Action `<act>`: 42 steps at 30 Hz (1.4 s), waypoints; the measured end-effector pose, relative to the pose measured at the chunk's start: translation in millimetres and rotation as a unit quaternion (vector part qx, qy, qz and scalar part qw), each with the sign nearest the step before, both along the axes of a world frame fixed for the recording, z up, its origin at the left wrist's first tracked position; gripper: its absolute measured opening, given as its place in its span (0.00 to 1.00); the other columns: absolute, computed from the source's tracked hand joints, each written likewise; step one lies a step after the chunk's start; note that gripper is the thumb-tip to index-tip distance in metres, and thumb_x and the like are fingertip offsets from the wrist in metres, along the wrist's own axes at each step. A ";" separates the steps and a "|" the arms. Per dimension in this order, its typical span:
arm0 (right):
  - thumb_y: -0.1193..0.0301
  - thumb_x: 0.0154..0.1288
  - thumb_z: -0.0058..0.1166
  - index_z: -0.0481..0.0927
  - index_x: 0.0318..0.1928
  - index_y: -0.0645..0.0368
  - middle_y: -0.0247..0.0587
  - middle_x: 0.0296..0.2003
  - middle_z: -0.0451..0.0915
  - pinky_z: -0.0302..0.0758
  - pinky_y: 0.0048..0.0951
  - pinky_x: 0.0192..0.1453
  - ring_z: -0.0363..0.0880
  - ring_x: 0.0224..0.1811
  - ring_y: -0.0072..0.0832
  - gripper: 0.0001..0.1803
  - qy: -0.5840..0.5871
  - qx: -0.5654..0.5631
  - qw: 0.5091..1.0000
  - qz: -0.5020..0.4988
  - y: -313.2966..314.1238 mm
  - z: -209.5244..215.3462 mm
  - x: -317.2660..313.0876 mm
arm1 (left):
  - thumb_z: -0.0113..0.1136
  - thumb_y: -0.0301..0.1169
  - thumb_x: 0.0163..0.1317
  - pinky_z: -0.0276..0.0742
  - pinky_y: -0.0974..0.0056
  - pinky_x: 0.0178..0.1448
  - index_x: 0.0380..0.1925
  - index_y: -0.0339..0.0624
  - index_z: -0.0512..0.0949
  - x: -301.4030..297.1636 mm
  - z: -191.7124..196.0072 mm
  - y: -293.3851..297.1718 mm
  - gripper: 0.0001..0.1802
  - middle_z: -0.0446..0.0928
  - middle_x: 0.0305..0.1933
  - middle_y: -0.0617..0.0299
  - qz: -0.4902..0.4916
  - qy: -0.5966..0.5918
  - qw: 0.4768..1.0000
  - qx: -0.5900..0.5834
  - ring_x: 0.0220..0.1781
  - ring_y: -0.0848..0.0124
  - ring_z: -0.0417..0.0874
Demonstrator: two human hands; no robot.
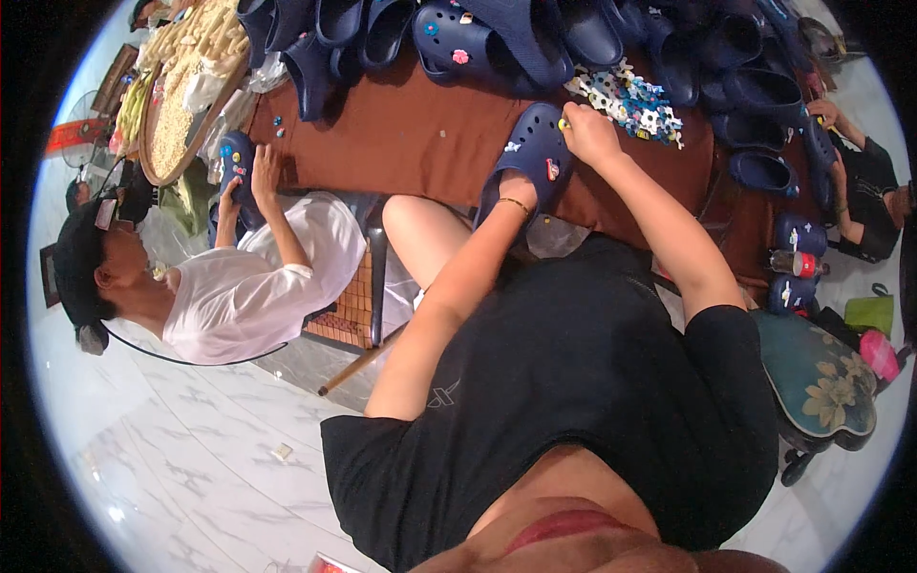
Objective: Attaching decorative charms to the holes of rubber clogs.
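Clog [531, 158], dark blue and perforated, lies on the brown bench [401, 134] just in front of the person, with the pile of matching clogs [535, 38] beyond it at the far edge and a heap of small white and blue charms [630, 100] just to its right. Its long axis runs diagonally, from near-left to far-right; which end is the toe I cannot tell for sure, since the left hand covers the near part. The left hand [514, 191], wearing a thin bracelet, is closed around that near end and pins the shoe. The right hand [590, 132] is closed narrow at the far-right edge of the upper, pinching something small and yellowish, seemingly a charm, against a hole. Doing this well, I judge, means keeping the left grip firm so the shoe cannot twist, lining the charm's stud square with the hole, and pressing straight through rather than at a slant. A few charms [551, 169] already sit on the upper.
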State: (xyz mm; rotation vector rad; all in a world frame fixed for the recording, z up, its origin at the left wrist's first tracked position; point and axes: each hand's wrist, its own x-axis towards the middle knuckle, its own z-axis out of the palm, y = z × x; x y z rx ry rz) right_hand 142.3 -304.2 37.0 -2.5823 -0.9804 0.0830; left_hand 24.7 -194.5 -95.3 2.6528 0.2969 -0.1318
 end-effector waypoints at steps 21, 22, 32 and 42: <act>0.65 0.45 0.58 0.78 0.24 0.63 0.54 0.26 0.77 0.74 0.42 0.36 0.77 0.31 0.46 0.12 0.052 -0.042 0.994 -0.086 29.0 -0.2 -11.7 | 0.45 0.41 0.53 0.61 0.57 0.58 0.46 0.41 0.70 3.8 1.9 -18.8 0.22 0.69 0.51 0.49 -0.040 -0.144 0.988 -0.048 0.54 0.56 0.68; 0.64 0.46 0.58 0.78 0.26 0.63 0.55 0.26 0.77 0.74 0.44 0.37 0.77 0.33 0.48 0.13 0.056 -0.016 0.993 -0.098 27.8 -1.7 -13.9 | 0.45 0.41 0.53 0.61 0.57 0.58 0.46 0.41 0.70 1.1 7.0 -20.9 0.22 0.69 0.51 0.49 -0.044 -0.150 0.986 -0.053 0.54 0.56 0.68; 0.71 0.54 0.47 0.73 0.41 0.53 0.46 0.32 0.72 0.71 0.40 0.39 0.73 0.36 0.45 0.11 -0.026 0.099 0.991 0.089 2.0 8.3 -8.3 | 0.44 0.41 0.53 0.62 0.57 0.57 0.46 0.42 0.70 11.0 71.7 -17.5 0.23 0.69 0.51 0.48 -0.052 -0.214 0.973 -0.063 0.54 0.55 0.68; 0.74 0.47 0.54 0.75 0.23 0.60 0.47 0.25 0.74 0.72 0.40 0.33 0.75 0.28 0.44 0.03 -0.057 -0.023 0.984 0.167 13.1 7.2 -6.6 | 0.42 0.47 0.55 0.54 0.59 0.64 0.58 0.45 0.59 -6.2 -25.3 -14.6 0.32 0.58 0.61 0.47 0.021 0.113 0.992 -0.052 0.61 0.53 0.60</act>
